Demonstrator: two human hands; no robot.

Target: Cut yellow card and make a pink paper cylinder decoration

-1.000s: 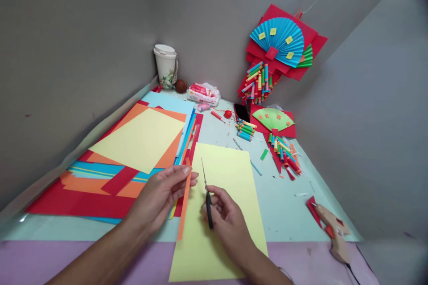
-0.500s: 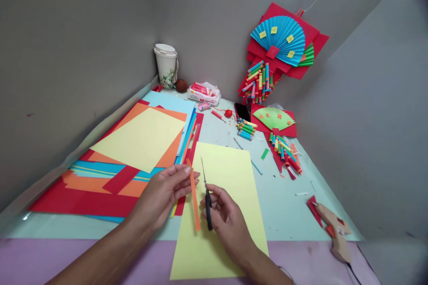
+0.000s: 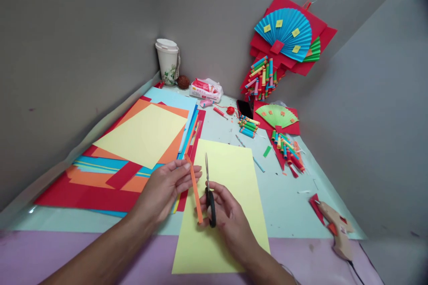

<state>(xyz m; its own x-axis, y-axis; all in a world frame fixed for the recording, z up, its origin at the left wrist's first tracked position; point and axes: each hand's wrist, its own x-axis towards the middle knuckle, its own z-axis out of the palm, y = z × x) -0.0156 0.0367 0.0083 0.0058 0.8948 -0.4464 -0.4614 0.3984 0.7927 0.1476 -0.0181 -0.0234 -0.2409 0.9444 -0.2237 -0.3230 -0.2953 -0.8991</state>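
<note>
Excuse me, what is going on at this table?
A person's left hand holds an orange strip by its upper end. The right hand holds scissors beside it, blades not touching it. A yellow sheet lies beneath the scissors, a paper pile to the left and a glue gun to the right.

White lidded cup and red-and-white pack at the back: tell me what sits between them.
In the head view, a round brown object sits between the white lidded cup and the red-and-white pack.
</note>
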